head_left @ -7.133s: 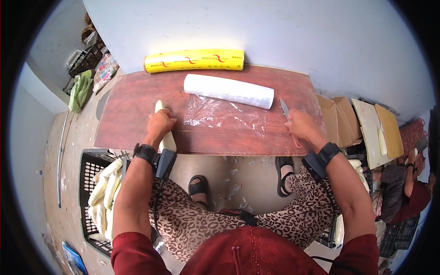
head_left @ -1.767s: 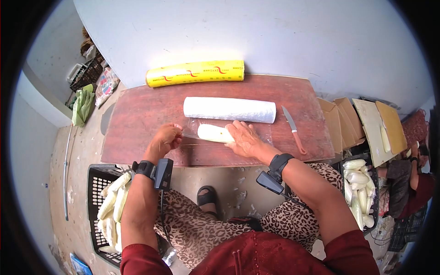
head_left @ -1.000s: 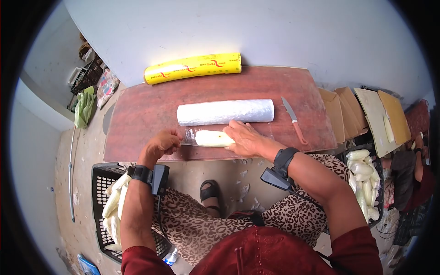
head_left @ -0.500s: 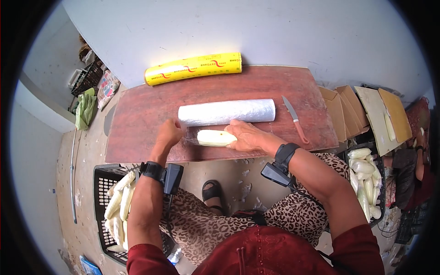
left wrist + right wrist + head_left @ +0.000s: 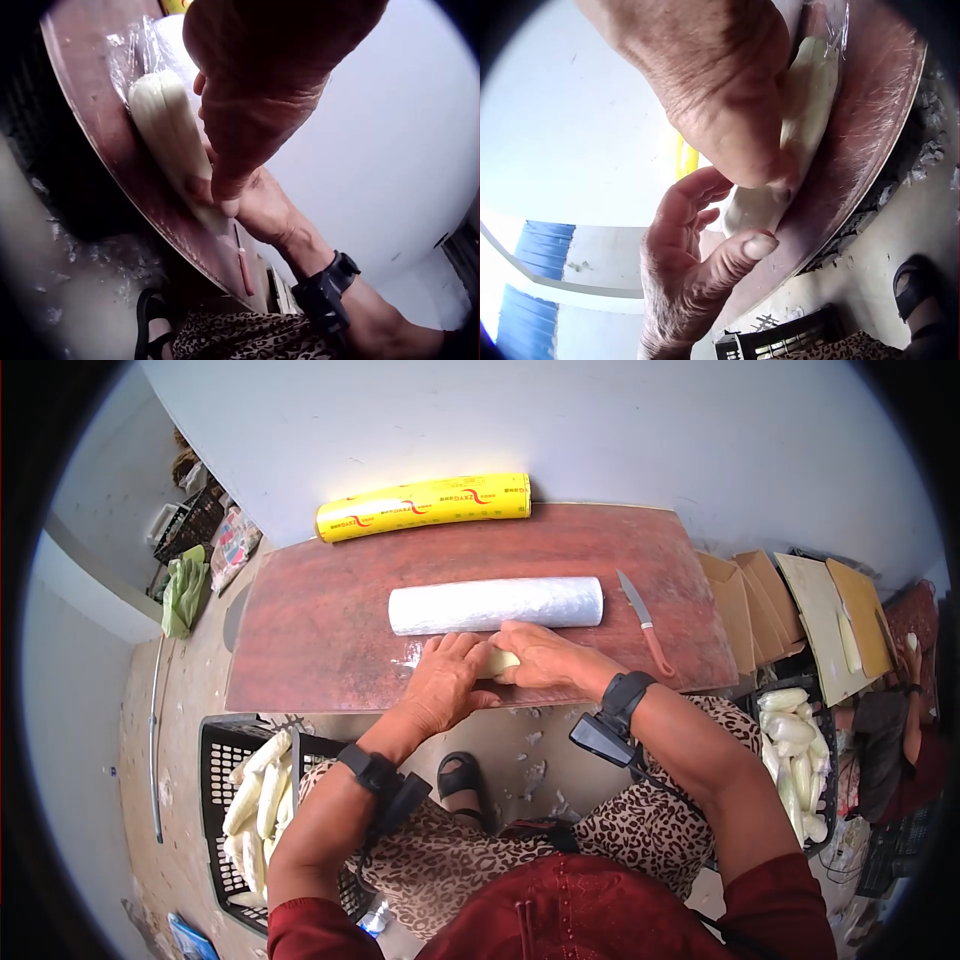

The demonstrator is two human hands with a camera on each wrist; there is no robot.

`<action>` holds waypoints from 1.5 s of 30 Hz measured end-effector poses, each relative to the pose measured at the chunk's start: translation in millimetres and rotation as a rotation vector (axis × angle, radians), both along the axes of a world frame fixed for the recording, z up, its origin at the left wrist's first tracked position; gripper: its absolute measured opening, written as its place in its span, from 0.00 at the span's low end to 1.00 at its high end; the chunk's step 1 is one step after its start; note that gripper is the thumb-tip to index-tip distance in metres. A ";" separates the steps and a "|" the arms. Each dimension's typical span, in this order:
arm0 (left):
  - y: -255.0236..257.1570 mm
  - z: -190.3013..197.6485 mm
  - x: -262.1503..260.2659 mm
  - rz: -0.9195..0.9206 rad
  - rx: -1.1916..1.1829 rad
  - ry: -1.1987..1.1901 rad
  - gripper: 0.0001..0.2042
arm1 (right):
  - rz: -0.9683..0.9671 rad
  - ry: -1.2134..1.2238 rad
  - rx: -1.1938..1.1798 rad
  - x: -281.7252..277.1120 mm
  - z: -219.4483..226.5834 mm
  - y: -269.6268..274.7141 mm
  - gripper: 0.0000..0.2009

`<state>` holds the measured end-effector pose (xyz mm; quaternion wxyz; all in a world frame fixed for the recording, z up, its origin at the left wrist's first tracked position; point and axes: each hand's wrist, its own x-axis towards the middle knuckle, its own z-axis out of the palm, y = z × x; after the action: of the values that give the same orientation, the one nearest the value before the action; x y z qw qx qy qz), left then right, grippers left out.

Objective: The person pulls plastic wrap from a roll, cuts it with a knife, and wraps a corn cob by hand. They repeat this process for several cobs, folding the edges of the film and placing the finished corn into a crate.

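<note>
A pale ear of corn in its husk lies along the front of the red-brown table, mostly covered by both hands in the head view. My left hand lies over its left part; in the right wrist view the thumb and fingers curve to either side of the corn. The right hand holds the right end. Clear plastic film shows crinkled beyond one end of the corn in the left wrist view. Just behind the hands lies a white roll of cling film.
A knife with a pinkish handle lies right of the roll. A yellow printed roll rests against the wall. Black crates of pale corn stand at left and right. Another person sits at far right.
The knife has been set down and corn laid on the film before the roll. The left hand, lately at the film's left edge, has moved right onto the corn; the right hand stays.
</note>
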<state>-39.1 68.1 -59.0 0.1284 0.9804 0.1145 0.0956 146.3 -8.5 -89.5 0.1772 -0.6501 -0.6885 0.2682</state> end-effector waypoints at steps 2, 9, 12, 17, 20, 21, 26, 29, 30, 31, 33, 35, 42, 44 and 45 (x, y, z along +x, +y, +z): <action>2.9 -4.6 0.1 0.010 0.014 -0.004 0.26 | 0.014 -0.002 -0.008 0.3 1.9 -0.4 0.19; 7.8 -13.2 3.5 0.041 0.069 0.031 0.23 | 0.041 -0.007 -0.004 1.8 4.6 1.8 0.16; 4.4 -14.7 3.2 0.059 0.086 0.042 0.23 | 0.057 -0.023 -0.029 2.6 7.9 2.7 0.16; -6.2 -19.8 7.6 0.038 0.004 -0.051 0.26 | 0.049 -0.001 -0.010 4.2 4.9 2.7 0.17; -3.4 -18.8 9.3 0.066 -0.077 -0.024 0.26 | 0.047 -0.032 -0.024 3.1 8.0 3.1 0.18; -1.7 -20.3 10.1 0.066 -0.081 -0.027 0.26 | 0.051 -0.054 -0.051 2.7 9.8 3.6 0.19; 1.5 -23.9 12.8 0.085 -0.113 -0.015 0.23 | 0.068 -0.073 -0.135 4.3 18.7 6.1 0.22; 2.0 -27.5 13.8 0.066 -0.100 -0.075 0.22 | 0.082 0.044 -0.218 10.1 30.4 13.9 0.21; 1.9 -27.6 13.2 0.052 -0.083 -0.106 0.22 | 0.057 0.048 -0.211 11.9 29.3 17.9 0.21; 2.0 -27.5 12.6 0.038 -0.067 -0.136 0.21 | 0.031 0.051 -0.204 12.9 28.1 22.1 0.22; 3.0 -27.3 13.2 0.063 -0.082 -0.070 0.21 | -0.018 0.077 -0.182 16.1 27.9 27.3 0.22; 4.7 -27.7 13.6 0.065 -0.086 -0.050 0.20 | -0.066 0.123 -0.153 21.0 30.2 28.3 0.22; 8.5 -27.6 15.2 0.039 -0.111 -0.070 0.18 | -0.180 0.132 0.014 29.8 31.9 37.9 0.24; 9.7 -26.6 15.3 0.031 -0.131 -0.056 0.19 | -0.201 0.110 0.073 30.3 33.3 39.3 0.24; 10.0 -25.6 15.7 0.027 -0.143 -0.048 0.19 | -0.210 0.095 0.095 31.9 32.8 40.2 0.25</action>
<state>-23.4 78.1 -84.6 0.1996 0.9645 0.1311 0.1125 178.2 31.7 -56.7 0.2676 -0.6961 -0.6193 0.2456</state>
